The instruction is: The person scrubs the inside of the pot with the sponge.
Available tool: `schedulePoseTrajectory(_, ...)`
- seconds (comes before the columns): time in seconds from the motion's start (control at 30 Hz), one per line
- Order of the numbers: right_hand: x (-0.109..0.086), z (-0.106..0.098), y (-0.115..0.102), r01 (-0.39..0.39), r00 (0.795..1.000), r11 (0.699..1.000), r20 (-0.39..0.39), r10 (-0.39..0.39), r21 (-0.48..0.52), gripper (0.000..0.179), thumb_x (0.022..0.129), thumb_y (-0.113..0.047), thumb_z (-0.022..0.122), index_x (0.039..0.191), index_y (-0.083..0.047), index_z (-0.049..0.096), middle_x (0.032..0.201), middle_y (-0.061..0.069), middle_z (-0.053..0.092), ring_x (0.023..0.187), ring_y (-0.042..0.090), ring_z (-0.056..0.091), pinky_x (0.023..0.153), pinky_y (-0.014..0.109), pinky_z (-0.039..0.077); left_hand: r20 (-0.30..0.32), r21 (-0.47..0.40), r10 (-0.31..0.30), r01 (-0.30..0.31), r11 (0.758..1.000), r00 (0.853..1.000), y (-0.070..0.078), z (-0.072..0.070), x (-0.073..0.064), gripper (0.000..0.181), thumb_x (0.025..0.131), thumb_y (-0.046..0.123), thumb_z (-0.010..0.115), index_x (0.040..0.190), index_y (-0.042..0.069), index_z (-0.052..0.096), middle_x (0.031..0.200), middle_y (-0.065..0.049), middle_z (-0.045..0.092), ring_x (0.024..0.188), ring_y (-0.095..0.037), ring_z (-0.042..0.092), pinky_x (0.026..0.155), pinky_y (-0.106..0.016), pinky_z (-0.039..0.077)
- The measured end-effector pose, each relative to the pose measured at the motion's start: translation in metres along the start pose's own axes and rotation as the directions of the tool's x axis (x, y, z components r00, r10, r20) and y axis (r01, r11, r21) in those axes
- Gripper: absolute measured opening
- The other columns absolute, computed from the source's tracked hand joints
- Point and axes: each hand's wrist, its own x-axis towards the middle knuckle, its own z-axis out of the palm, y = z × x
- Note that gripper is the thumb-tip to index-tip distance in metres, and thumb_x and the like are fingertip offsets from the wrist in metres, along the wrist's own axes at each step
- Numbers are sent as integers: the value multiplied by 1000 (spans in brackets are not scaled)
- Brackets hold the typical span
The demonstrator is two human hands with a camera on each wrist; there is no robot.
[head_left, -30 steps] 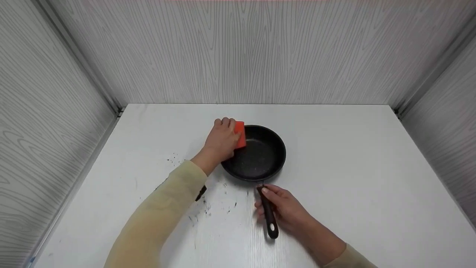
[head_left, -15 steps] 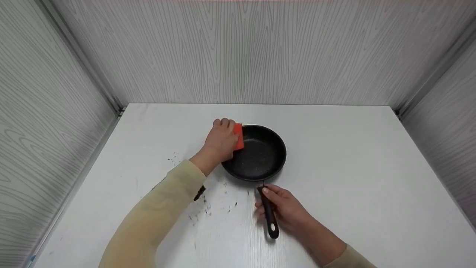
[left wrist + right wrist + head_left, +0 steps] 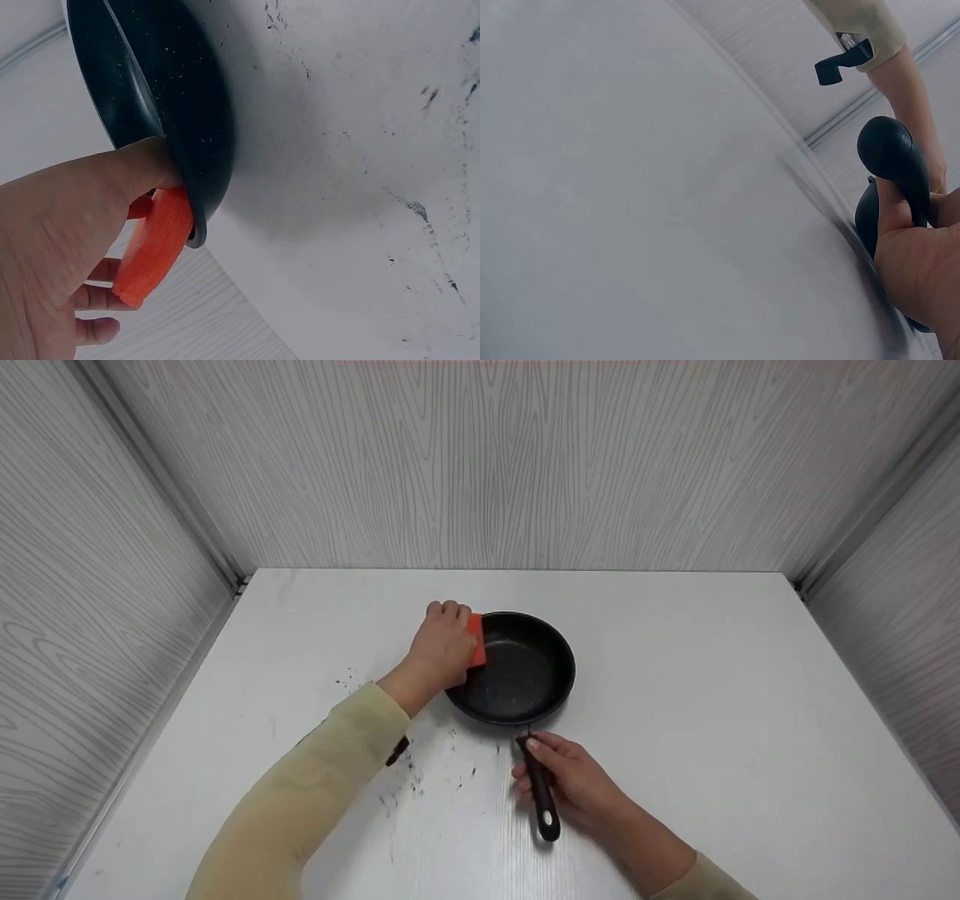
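A black frying pan (image 3: 525, 679) is at the middle of the table, its handle toward the person. My left hand (image 3: 441, 645) grips an orange sponge (image 3: 478, 643) at the pan's left rim. In the left wrist view, the sponge (image 3: 157, 244) bends over the rim, with the thumb on the pan's inner side and fingers spread behind it. My right hand (image 3: 576, 780) holds the black handle (image 3: 541, 799) near the pan, thumb on top. The right wrist view shows the rounded handle end (image 3: 885, 142) above the palm; the pan's bowl is mostly hidden there.
Dark smudges and crumbs (image 3: 416, 780) mark the white table (image 3: 712, 697) left of the handle. White wood-grain panels (image 3: 480, 465) stand behind and at both sides. A dark wrist-camera mount (image 3: 397, 750) shows beneath the left sleeve.
My left hand and the sponge have slid slightly left and toward the person along the pan's left rim. The right hand keeps its hold on the handle and the pan stays nearly still.
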Motion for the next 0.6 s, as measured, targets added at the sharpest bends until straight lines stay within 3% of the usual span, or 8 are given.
schedulePoseTrajectory(0.6,2,1,1,-7,1000,1000,-26,8,27,42,112,-20,54,141,10,50,90,11,73,72,16,72,70,32,61,58,-82,34,-29,996,998,-4,-9,-6,49,88,45,79,116,5,76,120,-19,60,108,-35,53,95,-52,43)
